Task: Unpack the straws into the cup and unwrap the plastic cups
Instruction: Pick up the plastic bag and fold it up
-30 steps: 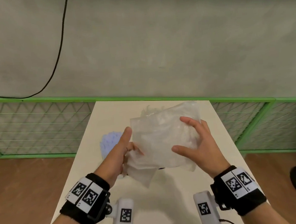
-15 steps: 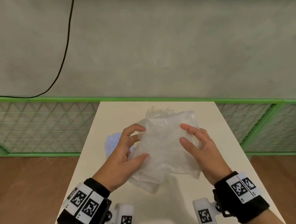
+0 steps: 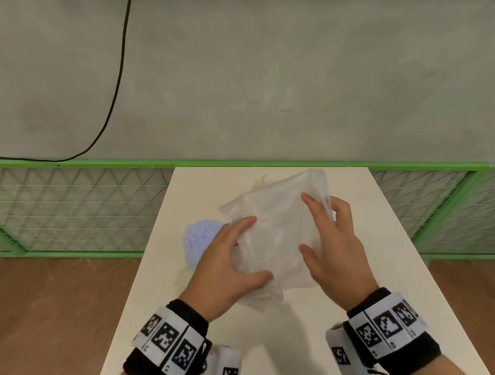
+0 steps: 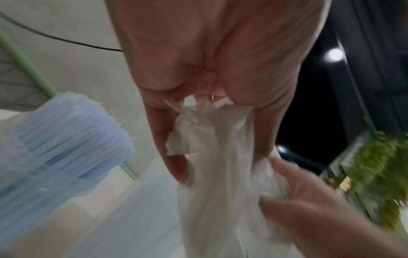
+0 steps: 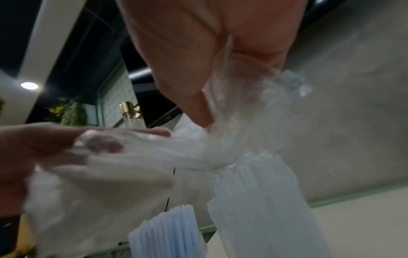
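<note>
Both hands, left (image 3: 226, 268) and right (image 3: 332, 248), gripped the plastic wrap (image 3: 278, 232) with curled fingers; only the right wrist view showed the stacked cups (image 5: 262, 200) beside the straws (image 5: 167, 232).

Thin, crinkled, translucent plastic wrapper (image 3: 278, 232); smooth matt cream table (image 3: 375, 235); pale-blue plastic straws (image 3: 200, 240).

Head view was evenly and fairly brightly lit, with the table (image 3: 394, 279) pale and lacking glare. A soft shadow (image 3: 284, 335) lay on it near the wrists. Straight lines of the green rail (image 3: 87, 165) bowed toward the edges, showing wide-angle distortion. Both wrist views were dimmer and heavily blurred. In the left wrist view a ceiling lamp (image 4: 335, 54) glowed against a dark background. The plastic wrap (image 5: 137, 157) was smeared by motion. The right wrist view showed another round lamp (image 5: 29, 85) at far left.
</note>
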Available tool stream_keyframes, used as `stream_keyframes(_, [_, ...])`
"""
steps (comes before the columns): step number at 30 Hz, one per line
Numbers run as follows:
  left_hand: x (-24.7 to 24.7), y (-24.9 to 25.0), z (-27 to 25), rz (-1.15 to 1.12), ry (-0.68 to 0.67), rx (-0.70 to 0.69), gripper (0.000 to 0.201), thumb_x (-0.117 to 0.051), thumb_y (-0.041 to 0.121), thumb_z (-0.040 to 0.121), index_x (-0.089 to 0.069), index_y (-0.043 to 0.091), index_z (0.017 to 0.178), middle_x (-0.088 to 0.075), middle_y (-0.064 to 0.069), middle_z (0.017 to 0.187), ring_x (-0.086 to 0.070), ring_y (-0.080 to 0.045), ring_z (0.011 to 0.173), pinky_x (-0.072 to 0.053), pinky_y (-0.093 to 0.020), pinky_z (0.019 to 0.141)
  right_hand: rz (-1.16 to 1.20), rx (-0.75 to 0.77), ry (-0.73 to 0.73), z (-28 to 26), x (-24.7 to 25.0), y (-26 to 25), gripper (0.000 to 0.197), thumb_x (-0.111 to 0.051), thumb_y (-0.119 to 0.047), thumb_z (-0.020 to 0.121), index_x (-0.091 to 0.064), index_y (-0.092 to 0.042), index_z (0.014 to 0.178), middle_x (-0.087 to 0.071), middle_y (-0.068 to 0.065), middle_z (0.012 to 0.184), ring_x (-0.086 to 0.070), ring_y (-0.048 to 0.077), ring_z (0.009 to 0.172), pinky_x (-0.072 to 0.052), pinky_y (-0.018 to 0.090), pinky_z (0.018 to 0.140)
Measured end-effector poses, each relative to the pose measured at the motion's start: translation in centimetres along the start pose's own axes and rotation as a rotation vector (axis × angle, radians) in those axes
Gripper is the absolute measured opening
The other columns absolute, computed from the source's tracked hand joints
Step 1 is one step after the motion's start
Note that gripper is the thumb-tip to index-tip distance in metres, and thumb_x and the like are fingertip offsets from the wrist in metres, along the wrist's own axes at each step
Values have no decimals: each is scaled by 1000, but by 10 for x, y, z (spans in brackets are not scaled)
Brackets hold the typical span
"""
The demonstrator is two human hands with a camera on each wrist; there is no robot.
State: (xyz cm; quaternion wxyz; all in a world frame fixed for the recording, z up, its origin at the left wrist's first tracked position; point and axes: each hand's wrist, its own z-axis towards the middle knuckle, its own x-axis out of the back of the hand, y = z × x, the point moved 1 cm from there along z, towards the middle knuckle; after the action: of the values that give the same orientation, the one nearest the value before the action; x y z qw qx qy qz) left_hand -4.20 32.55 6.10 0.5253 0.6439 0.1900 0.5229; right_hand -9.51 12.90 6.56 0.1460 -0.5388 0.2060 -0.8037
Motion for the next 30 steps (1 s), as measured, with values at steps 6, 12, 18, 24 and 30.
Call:
stream_keyframes(6, [-21, 2, 10, 46, -27, -86, 83, -77, 20, 74, -36, 26, 147, -40, 16, 140, -36, 7, 128, -23, 4, 97, 138, 174, -167, -18, -6, -36, 83, -55, -7, 85, -11, -39, 148, -17, -1, 146, -53, 23, 110, -53, 30, 80])
stream_keyframes(12, [-29, 12, 7, -148, -102, -91, 59, -62, 35, 85, -38, 41, 138, -43, 21, 135, -40, 12, 126, -32, -3, 96, 324, 93, -151, -18, 12, -41, 62, -47, -7, 89, -16, -47, 124, -52, -15, 122, -59, 3, 84, -49, 26, 75])
stream_keyframes(18, [-34, 14, 4, -356, -98, -79, 47, -59, 46, 81, -53, 42, 127, -57, 13, 126, -56, -5, 118, -48, -20, 90, 458, 20, -355, -20, 29, -38, 35, -43, -25, 100, -27, -42, 125, -65, -8, 127, -68, 8, 90, -52, 29, 80])
stream_keyframes(24, [-22, 12, 4, -305, -198, -26, 40, -61, 23, 82, -60, 50, 112, -65, 22, 114, -63, 0, 105, -50, -16, 85, 450, 6, -161, 3, 51, -3, 34, -65, -27, 91, -54, -42, 120, -61, -17, 112, -59, 10, 94, -52, 29, 72])
stream_keyframes(30, [-12, 20, 3, -209, -370, -98, 48, -57, -3, 92, -63, 37, 118, -60, 28, 121, -58, 3, 115, -45, -10, 90, 594, -60, -413, 28, 51, 9, 25, -78, -31, 78, -68, -17, 97, -68, 5, 101, -67, 24, 83, -54, 43, 76])
